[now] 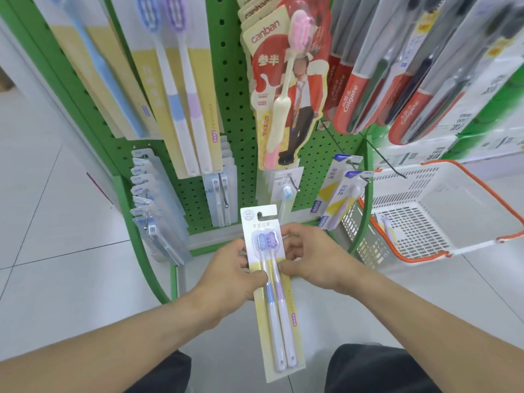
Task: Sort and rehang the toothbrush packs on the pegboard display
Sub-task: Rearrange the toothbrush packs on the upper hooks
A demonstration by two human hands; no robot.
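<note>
I hold a twin toothbrush pack [276,313], white and pale yellow card with a blue and a purple brush, upright in front of the green pegboard [229,80]. My left hand [229,275] grips its left edge with the thumb across the front. My right hand [312,258] grips its right edge. The pack's hanging slot points up, below the lowest row of hooks. Matching yellow twin packs [181,89] hang high on the left of the board.
Red canban packs [283,80] hang at centre, Colgate packs [365,80] at upper right. Clear small packs [150,199] hang at lower left. Bare hooks [385,158] jut out on the right. A white basket with orange rim [442,211] sits on the tiled floor at right.
</note>
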